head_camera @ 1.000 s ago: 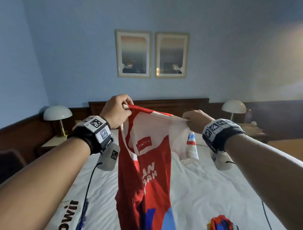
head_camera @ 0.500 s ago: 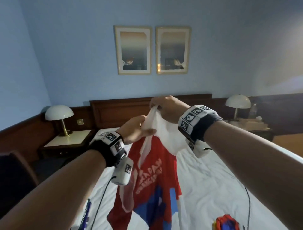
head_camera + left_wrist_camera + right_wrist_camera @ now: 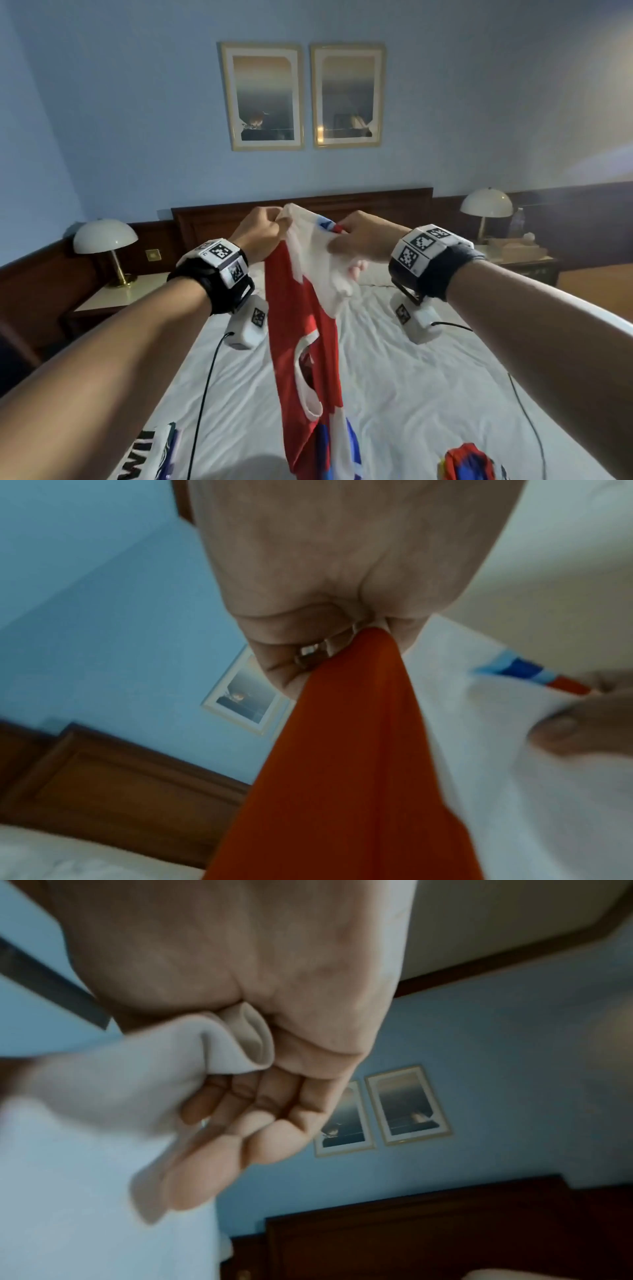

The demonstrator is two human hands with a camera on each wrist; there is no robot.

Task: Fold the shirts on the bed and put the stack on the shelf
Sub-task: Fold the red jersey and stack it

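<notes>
the left hand (image 3: pixel 257 230) has its grip closed on the red-and-white jersey (image 3: pixel 301 322), bunching the fabric at its top; the right hand (image 3: pixel 359 240) pinches the white sleeve near its blue-and-red trim; the jersey hangs in the air above the white bed (image 3: pixel 411 359); two more shirts lie at the bed's near edge, a white printed one (image 3: pixel 147 455) on the left, a red-and-blue one (image 3: pixel 469 462) on the right

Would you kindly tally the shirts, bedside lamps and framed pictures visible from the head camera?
Shirts: 3, the red and white held shirt, a white shirt with black lettering, a crumpled red and blue shirt
White dome bedside lamps: 2
Gold-framed wall pictures: 2
Total: 7
</notes>
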